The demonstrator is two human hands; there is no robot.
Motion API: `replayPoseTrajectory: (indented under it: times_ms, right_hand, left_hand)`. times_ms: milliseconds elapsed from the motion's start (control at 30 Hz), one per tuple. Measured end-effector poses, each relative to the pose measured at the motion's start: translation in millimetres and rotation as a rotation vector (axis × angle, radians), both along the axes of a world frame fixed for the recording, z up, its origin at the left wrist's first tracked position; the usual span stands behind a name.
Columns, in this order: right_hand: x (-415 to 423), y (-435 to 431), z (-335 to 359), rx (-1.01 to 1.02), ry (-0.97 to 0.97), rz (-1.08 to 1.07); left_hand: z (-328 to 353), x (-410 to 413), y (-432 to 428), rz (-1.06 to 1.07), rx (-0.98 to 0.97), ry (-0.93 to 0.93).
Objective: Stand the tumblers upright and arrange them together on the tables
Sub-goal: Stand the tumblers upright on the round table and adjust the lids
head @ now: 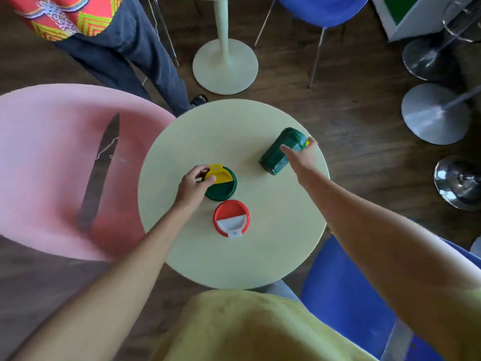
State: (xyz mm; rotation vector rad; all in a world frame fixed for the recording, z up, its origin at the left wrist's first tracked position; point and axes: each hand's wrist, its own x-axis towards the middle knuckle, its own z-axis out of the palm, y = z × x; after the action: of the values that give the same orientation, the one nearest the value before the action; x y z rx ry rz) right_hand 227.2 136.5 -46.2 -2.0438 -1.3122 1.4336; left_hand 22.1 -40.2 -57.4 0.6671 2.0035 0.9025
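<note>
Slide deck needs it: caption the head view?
Left hand holds the upright green tumbler beside the red tumbler; right hand grips the toppled green tumbler.

Table (234, 259): round, pale yellow-green top, seen from almost straight above.
Green tumbler (221, 190): upright, with a yellow flap on its lid, a little toward 9 o'clock from the table's middle.
Red tumbler (231, 218): upright, white flap, just beside the green one at its 5 o'clock (touching or not, I can't tell).
Tipped tumbler (277, 155): dark green, on its side toward 2 o'clock, lid end nearest the rim, apart from the other two.
</note>
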Motion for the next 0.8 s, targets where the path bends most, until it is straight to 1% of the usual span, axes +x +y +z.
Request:
replayPoseTrajectory:
  times_ms: [100, 167, 267, 367, 433, 533, 600, 633, 733, 800]
  right_hand:
    - [0, 20, -7, -0.075, -0.014, -0.016]
    - [-1, 28, -10, -0.121, -0.031, -0.020]
    - [-1, 36, -14, -0.123, -0.050, -0.013]
    - [-4, 41, -15, -0.115, -0.063, 0.039]
    - [-5, 44, -16, -0.140, -0.045, 0.056]
    - [-3, 43, -17, -0.125, 0.007, 0.033]
    - [-4, 37, -15, -0.064, 0.020, 0.040]
    - [-5, 31, -13, -0.003, 0.007, 0.057]
    - [-4, 3, -6, 0.229, -0.053, 0.163]
    - [-3, -24, -5, 0.308, -0.050, 0.250]
  left_hand:
    - [0, 2, -1, 0.111, 0.012, -0.083]
    - [2, 5, -1, 0.148, 0.010, -0.130]
    - [3, 9, -1, 0.181, 0.018, -0.165]
    - [7, 11, -2, 0.200, 0.022, -0.173]
    - [8, 12, -3, 0.192, 0.024, -0.187]
    - [8, 11, -4, 0.188, 0.030, -0.208]
    - [7, 10, -5, 0.189, 0.037, -0.208]
    - [7, 9, -6, 0.186, 0.040, -0.205]
    - [9, 8, -6, 0.160, 0.022, -0.181]
    - [12, 8, -6, 0.130, 0.019, -0.148]
